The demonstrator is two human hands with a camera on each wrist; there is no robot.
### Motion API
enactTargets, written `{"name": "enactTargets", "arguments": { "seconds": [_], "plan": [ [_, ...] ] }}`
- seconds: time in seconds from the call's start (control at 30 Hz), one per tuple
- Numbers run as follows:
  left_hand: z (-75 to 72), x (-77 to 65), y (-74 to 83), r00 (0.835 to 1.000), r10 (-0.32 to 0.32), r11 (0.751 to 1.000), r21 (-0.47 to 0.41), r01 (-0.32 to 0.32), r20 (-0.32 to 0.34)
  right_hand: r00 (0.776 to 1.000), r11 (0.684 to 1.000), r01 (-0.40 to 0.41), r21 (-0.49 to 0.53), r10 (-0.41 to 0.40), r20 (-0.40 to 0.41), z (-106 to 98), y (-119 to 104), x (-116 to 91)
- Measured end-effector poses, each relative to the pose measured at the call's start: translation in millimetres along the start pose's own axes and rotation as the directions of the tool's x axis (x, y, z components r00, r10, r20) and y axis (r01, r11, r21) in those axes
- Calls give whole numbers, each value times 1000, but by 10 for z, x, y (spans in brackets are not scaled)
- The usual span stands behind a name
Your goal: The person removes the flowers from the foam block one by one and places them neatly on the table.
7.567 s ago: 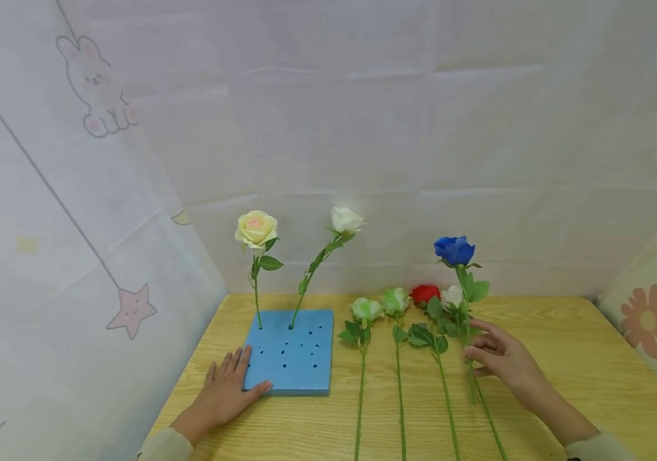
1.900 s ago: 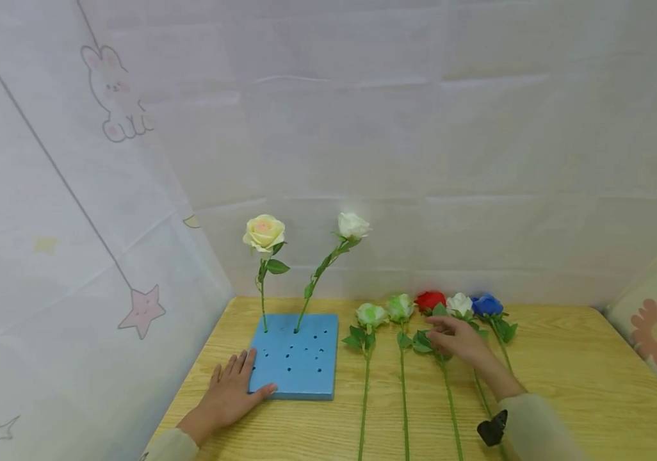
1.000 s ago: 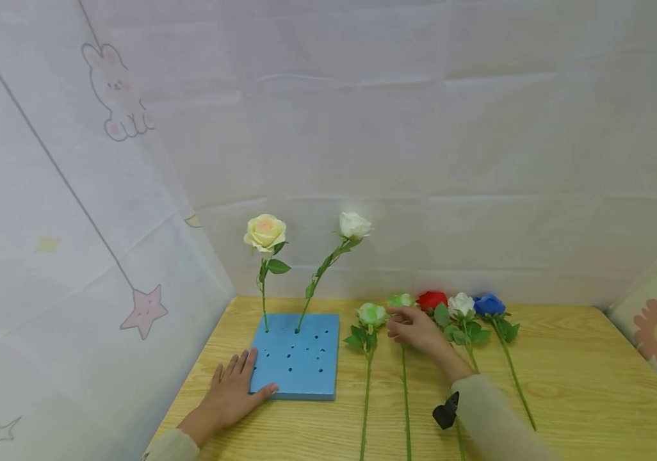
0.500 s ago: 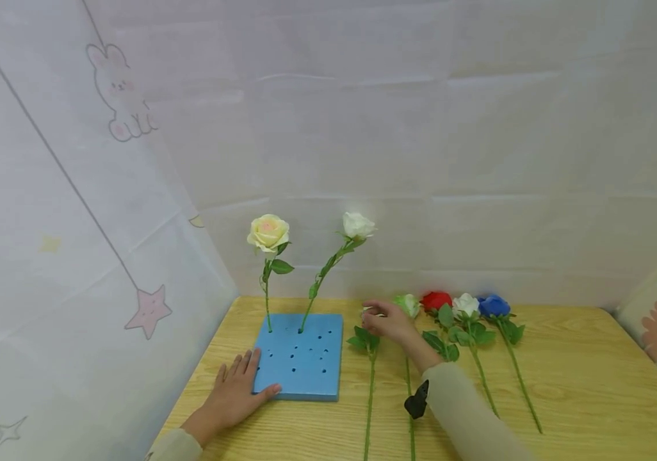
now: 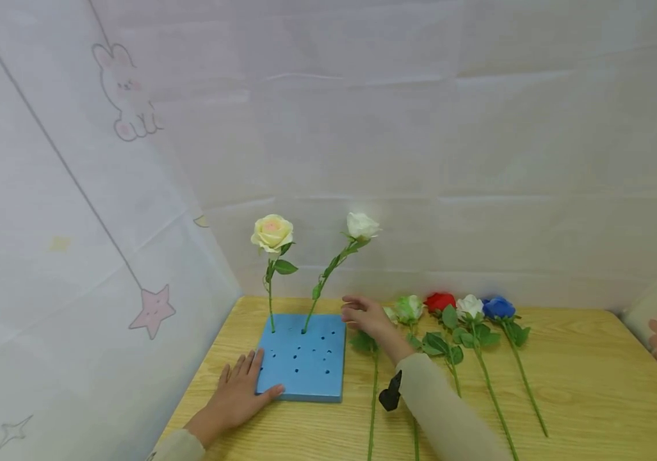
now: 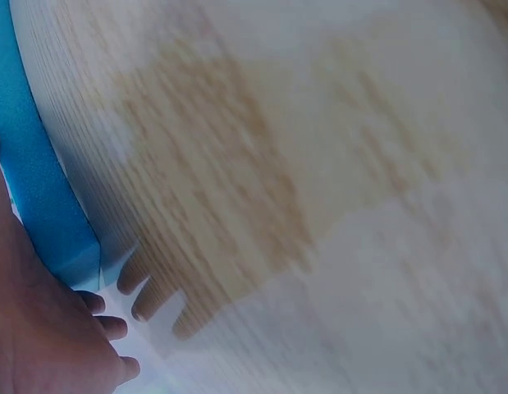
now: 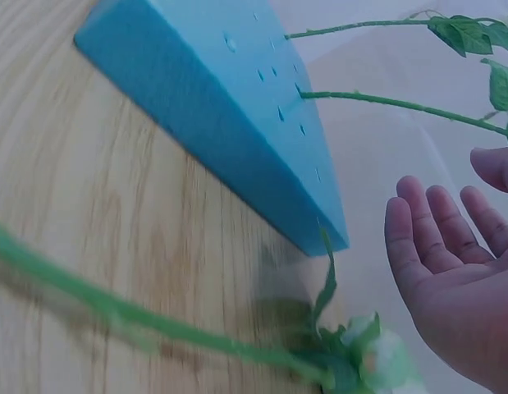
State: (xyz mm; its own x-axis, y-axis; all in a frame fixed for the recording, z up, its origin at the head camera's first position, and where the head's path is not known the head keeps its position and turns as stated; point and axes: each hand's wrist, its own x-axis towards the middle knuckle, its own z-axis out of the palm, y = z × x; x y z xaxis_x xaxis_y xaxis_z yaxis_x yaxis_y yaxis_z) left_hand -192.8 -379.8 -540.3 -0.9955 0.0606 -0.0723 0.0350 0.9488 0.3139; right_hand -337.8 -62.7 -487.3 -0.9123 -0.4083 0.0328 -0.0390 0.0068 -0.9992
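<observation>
My left hand (image 5: 236, 394) lies flat with spread fingers against the left edge of a blue foam block (image 5: 305, 384) dotted with holes. Two artificial roses stand in its back holes: a pale yellow rose (image 5: 271, 234), nearly upright, and a white rose (image 5: 362, 226) leaning right. Over the block's back right corner is my right hand (image 5: 369, 318), fingers loosely bent and nothing in them, as the right wrist view (image 7: 459, 271) confirms. Beneath it lies a green-white rose (image 7: 383, 357), its bloom mostly hidden by the hand in the head view.
Right of that hand lie another green-white rose (image 5: 408, 309), a red rose (image 5: 440, 302), a white rose lying flat (image 5: 470, 308) and a blue rose (image 5: 499, 308), their stems toward the front of the wooden table (image 5: 582, 384). A pale cloth (image 5: 397, 128) hangs behind.
The blue rose, gripped by my right hand at first, now lies at the row's right end. My emptied right hand has swept left over the roses to the block. My left hand stays put.
</observation>
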Motion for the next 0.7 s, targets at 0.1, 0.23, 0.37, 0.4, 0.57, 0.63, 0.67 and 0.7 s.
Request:
{"name": "enactTargets", "arguments": {
  "seconds": [0.1,0.23,0.37,0.4,0.57,0.63,0.67,0.7],
  "plan": [
    [-1,-1,-6,1000,3,1000,1,-3,-2,1000,999,-12,39,12,-13,115,22,64],
    [-1,1,-8,1000,8,1000,1,-8,-4,1000,997,-12,71,14,-27,247,39,124],
    [-3,-1,-3,1000,8,1000,4,-8,-5,999,997,-10,82,13,-34,347,60,180],
    [-3,-1,-2,1000,7,1000,6,-7,-7,999,996,-16,90,19,-39,367,73,198],
    [-7,-4,4,1000,9,1000,5,-9,-17,998,995,-29,98,34,-54,446,163,268],
    [-2,-2,2,1000,11,1000,4,-11,-19,998,995,-38,91,42,-51,473,200,292],
    [3,1,1,1000,12,1000,3,-12,-19,998,995,-42,89,46,-47,484,216,300],
    [7,6,0,1000,12,1000,3,-12,-19,998,995,-46,88,50,-43,495,231,310]
  ]
}}
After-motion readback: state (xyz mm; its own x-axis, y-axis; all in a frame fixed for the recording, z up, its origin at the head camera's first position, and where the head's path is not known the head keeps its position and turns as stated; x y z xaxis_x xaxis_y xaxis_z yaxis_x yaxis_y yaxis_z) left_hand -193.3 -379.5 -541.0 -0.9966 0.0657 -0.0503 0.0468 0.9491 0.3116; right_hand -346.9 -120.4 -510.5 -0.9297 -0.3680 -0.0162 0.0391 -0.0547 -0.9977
